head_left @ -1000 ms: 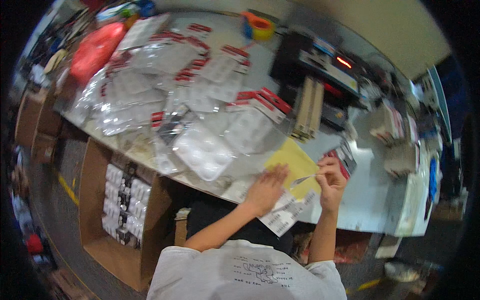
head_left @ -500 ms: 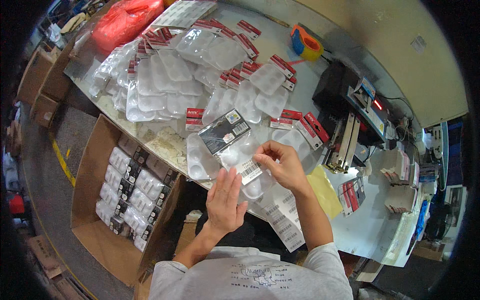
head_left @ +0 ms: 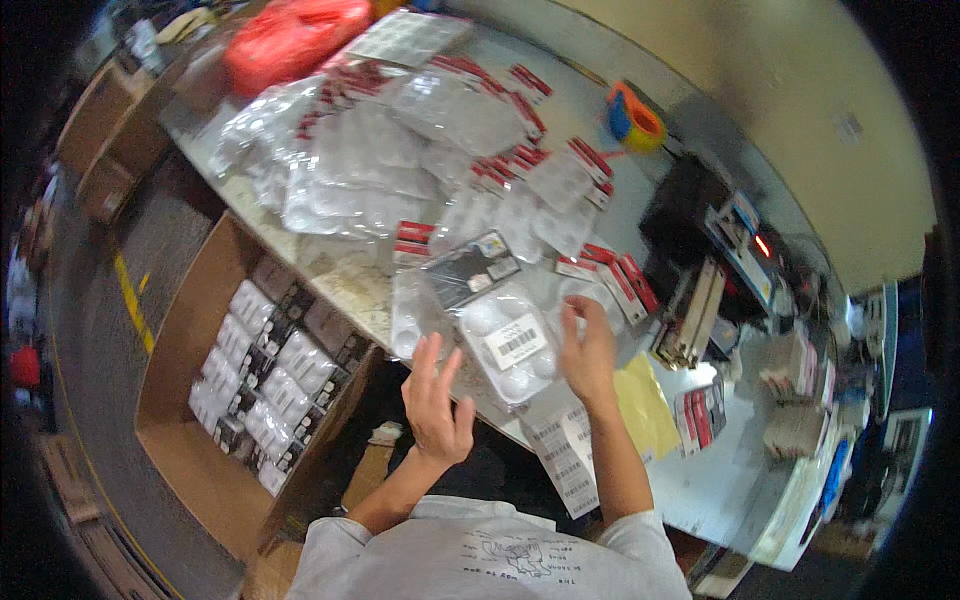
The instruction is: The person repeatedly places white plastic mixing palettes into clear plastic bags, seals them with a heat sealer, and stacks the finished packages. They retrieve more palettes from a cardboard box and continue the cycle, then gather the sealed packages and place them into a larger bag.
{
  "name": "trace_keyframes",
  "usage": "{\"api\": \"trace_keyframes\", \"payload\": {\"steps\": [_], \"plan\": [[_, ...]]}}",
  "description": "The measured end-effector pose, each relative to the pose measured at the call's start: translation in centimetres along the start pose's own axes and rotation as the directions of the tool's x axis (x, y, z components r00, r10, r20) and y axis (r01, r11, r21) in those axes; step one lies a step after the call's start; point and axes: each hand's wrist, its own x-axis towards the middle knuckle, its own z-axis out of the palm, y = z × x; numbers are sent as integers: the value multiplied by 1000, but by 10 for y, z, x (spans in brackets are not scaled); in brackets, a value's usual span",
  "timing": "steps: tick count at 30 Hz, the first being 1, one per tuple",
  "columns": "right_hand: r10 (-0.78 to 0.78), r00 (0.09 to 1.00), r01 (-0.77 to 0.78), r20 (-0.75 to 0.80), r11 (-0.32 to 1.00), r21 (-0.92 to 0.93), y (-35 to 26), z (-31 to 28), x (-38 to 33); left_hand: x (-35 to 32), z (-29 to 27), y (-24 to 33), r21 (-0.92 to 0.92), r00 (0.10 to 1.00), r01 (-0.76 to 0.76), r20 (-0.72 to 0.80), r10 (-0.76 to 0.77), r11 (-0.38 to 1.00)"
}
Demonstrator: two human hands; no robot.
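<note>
- Lying on the long grey worktable [head_left: 690,490] is a clear plastic blister pack [head_left: 500,335] with a dark card insert and a white barcode sticker [head_left: 515,342]; it sits near the table's front edge, between the two hands.
- The left hand [head_left: 437,405] hovers just off the pack's near-left corner, fingers spread and palm open, holding nothing.
- The right hand [head_left: 588,352] is beside the pack's right edge, fingers loosely extended, also empty; whether it touches the plastic I cannot tell.
- Farther back, the table is heaped with more clear packs with red header cards [head_left: 440,150], overlapping in a broad pile.
- A red plastic bag [head_left: 290,40] lies at the far left end, and a roll of tape in a coloured dispenser [head_left: 635,115] near the wall.
- A black label printer [head_left: 700,215] stands to the right, with a yellow sheet [head_left: 645,405] and strips of barcode labels [head_left: 560,455] by the front edge.
- Below the table on the floor, an open cardboard box [head_left: 190,440] holds rows of packed items.
- A pale wall [head_left: 800,110] runs behind the table.
</note>
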Motion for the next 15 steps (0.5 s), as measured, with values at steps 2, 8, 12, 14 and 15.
{"api": "trace_keyframes", "payload": {"steps": [2, 8, 12, 14, 15], "plan": [[-40, 999, 40, 11, 999, -22, 4, -2, -8, 11, -3, 1, -255, 915, 373, -58, -399, 892], [-568, 823, 560, 29, 801, -212, -30, 2, -95, 10, -26, 22, -264, 866, 466, 335, -373, 845], [-800, 591, 806, 104, 578, -130, -78, 23, -130, -11, -79, 1, -551, 948, 304, 89, -307, 777], [-835, 417, 889, 359, 457, 30, -98, 40, -136, -23, -120, -22, -808, 869, 341, 75, -490, 480], [-905, 338, 863, 258, 408, 298, -104, 58, -133, -30, -150, -39, -604, 890, 369, 12, -455, 706]]}}
